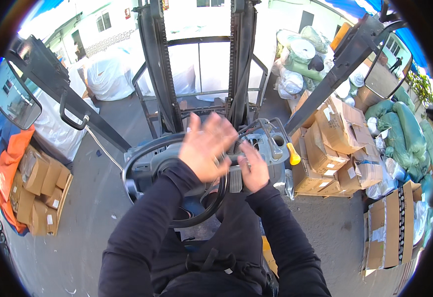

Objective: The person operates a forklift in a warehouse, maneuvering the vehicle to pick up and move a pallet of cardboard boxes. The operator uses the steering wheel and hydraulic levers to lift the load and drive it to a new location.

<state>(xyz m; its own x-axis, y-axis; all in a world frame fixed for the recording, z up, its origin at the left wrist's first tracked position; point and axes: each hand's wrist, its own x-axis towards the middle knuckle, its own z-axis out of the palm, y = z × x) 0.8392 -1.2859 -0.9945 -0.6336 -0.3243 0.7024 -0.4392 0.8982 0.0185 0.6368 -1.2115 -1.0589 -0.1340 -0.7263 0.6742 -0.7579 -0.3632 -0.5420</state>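
Observation:
I sit at the controls of a forklift. My left hand point(207, 148) is raised over the steering wheel point(204, 216), palm down, its fingers stretched apart and a little blurred. Close by on the right, my right hand point(254, 168) hovers near the dashboard point(276, 153), fingers up and thumb apart. Neither hand shows anything in its grasp. Right of that hand are control levers, one with a yellow knob point(293, 154). The left forearm hides part of the wheel.
Ahead stands the forklift mast point(159, 64), with white-wrapped bales point(110, 74) beyond it. Stacked cartons point(337, 126) and green sacks point(399, 128) lie to the right. A pallet of cartons point(40, 173) under an orange cover is at left. Mirrors point(387, 74) flank the frame posts.

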